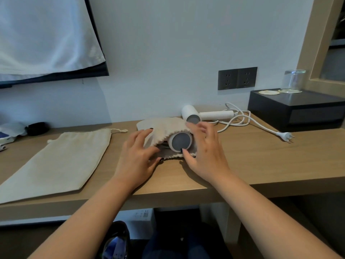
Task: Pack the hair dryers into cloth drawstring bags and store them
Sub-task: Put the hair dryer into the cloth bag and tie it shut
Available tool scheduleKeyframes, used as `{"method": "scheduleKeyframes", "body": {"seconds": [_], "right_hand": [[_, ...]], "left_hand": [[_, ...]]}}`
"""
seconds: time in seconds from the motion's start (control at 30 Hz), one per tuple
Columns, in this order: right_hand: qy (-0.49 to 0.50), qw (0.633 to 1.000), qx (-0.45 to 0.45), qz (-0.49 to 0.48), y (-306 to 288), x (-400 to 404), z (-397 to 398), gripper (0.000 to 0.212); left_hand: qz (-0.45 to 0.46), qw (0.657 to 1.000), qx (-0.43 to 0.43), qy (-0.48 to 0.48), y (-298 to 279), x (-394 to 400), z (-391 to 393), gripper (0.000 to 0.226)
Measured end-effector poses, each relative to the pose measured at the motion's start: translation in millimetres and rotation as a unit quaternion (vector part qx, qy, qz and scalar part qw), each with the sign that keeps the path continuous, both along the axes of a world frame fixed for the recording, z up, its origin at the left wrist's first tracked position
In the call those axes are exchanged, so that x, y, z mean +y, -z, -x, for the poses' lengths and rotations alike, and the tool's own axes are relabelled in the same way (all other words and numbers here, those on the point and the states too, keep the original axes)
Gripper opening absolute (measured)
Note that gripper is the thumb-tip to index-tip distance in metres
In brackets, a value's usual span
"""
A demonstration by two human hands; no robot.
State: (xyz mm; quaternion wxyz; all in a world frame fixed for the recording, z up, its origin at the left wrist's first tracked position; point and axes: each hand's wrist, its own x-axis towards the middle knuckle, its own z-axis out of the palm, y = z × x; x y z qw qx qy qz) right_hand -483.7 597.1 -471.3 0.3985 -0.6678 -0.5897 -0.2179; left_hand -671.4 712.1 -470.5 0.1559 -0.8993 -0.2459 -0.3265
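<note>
**So: one dryer half-bagged, both hands at the bag mouth**

Landmark is the open drawstring bag (164, 129) mid-desk (252, 161).

- Far left of it: small dark items and white packaging by the wall, too blurred to tell what.
- Left of it: second cloth bag (61, 159), lying flat, drawstring end toward the wall.
- Left hand (137, 156) at the bag's left side, fingers spread and lightly bent, tips on the cloth by the opening. Pinch or plain press: can't tell.
- Inside the bag mouth: hair dryer (180, 142), grey round end facing the camera, body under the cloth.
- Right hand (203, 152) at the bag's right edge, thumb tip against the dryer's rim, fingers extended over the cloth, nothing clasped.
- Behind and right of the bag: second hair dryer (203, 114), unbagged, white cord (240, 120) loose, plug (285, 136) on the desk.
- Further right: black box (298, 111), upturned glass (293, 80) on top; wall sockets (237, 78) above.
</note>
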Motion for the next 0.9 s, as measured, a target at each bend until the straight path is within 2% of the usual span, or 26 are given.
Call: {"method": "scheduleKeyframes", "body": {"seconds": [0.07,0.17,0.3,0.43,0.53,0.73,0.8,0.9], "right_hand": [[0.01,0.996,-0.085,0.022,2,6,3,0.069],[0.009,0.99,-0.127,0.056,4,16,2,0.07],[0.021,0.981,-0.165,0.099,0,26,3,0.068],[0.059,0.972,-0.211,0.089,0,36,11,0.068],[0.091,0.97,-0.204,0.101,-2,48,17,0.068],[0.127,0.972,-0.144,0.134,-23,78,20,0.048],[0.114,0.979,-0.109,0.127,-20,83,13,0.047],[0.032,0.995,-0.033,0.086,-9,83,1,0.058]], "left_hand": [[-0.003,0.999,0.032,-0.02,0,2,-5,0.025],[0.029,0.998,0.041,-0.026,1,3,-11,0.02],[0.095,0.995,0.008,0.016,5,6,-11,0.008],[0.175,0.98,-0.06,0.075,8,7,-7,0.006],[0.206,0.971,-0.068,0.101,7,5,-6,0.007],[0.248,0.954,-0.097,0.137,4,2,-3,0.012],[0.248,0.952,-0.11,0.14,5,3,-3,0.017],[0.237,0.958,-0.107,0.119,7,5,-3,0.013]]}}
